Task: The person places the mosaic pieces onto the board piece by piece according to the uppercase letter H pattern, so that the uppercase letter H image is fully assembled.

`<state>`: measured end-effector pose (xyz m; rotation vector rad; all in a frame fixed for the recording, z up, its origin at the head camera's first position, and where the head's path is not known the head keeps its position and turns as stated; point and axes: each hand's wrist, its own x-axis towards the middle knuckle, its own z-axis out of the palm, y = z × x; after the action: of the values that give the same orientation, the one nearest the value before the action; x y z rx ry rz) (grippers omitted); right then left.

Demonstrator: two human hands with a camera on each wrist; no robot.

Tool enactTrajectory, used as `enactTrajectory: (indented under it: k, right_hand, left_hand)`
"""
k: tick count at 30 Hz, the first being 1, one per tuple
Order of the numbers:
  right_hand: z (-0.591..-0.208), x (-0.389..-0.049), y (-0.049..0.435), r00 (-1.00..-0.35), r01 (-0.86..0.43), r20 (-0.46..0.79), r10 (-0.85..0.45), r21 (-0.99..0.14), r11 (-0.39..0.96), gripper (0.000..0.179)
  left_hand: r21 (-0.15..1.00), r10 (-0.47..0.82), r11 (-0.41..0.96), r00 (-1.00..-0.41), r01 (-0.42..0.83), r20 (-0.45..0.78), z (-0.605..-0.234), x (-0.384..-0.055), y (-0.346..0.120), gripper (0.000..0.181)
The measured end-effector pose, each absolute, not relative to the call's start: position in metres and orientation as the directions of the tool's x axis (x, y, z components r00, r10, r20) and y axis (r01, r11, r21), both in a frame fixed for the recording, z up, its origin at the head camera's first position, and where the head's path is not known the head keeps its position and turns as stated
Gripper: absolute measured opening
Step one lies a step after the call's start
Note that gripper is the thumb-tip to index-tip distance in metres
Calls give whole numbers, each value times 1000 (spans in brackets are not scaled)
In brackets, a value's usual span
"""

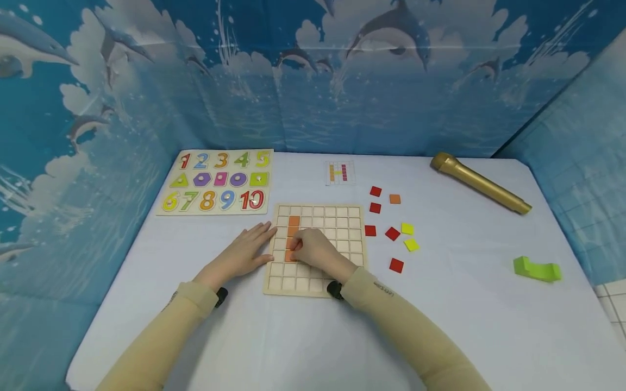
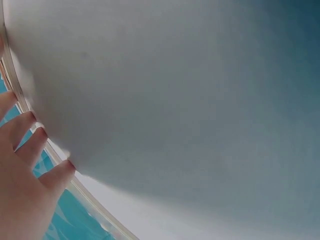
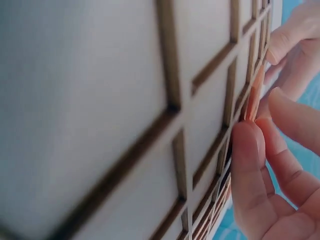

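Note:
In the head view a wooden grid board (image 1: 330, 251) lies on the white table, with orange square tiles (image 1: 293, 221) in one column of its left part. My right hand (image 1: 315, 248) is over that column, fingers curled. The right wrist view shows its fingertips pinching the edge of an orange tile (image 3: 254, 95), which stands tilted out of the grid; the hand partly hides the column. My left hand (image 1: 242, 254) lies with fingers spread, the fingertips touching the board's left edge, also in the left wrist view.
Right of the board lie several loose red tiles (image 1: 393, 234), yellow tiles (image 1: 407, 228) and an orange tile (image 1: 394, 199). A small pattern card (image 1: 348, 181) is behind it. A number puzzle (image 1: 215, 183), a gold microphone-like stick (image 1: 481, 183) and a green block (image 1: 537, 270) lie farther out.

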<state>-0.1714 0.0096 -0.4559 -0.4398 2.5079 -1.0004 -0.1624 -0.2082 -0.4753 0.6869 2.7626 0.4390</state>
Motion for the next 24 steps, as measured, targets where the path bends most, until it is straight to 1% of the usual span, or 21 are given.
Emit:
enactTrajectory:
  k: [7, 13, 16, 19, 24]
  right_hand:
    - [-451, -172, 30, -862, -104, -255, -438, -756, 646, 11]
    - [-445, -184, 77, -879, -43, -258, -402, -796, 603, 20]
    - [-445, -196, 110, -905, -8, -249, -345, -800, 600, 25]
    - [-443, -210, 144, -934, 44, -252, -252, -783, 621, 29]
    - [-442, -232, 193, -956, 149, -275, -98, -749, 646, 36]
  left_hand:
    - [354, 484, 844, -855, 402, -184, -476, -164, -207, 73]
    - [343, 482, 849, -855, 403, -189, -478, -166, -206, 74]
    - [343, 484, 849, -853, 403, -194, -479, -166, -206, 74]
    - [345, 486, 847, -853, 406, -191, -479, -165, -207, 74]
    - [353, 488, 841, -856, 410, -171, -479, -164, -208, 74]
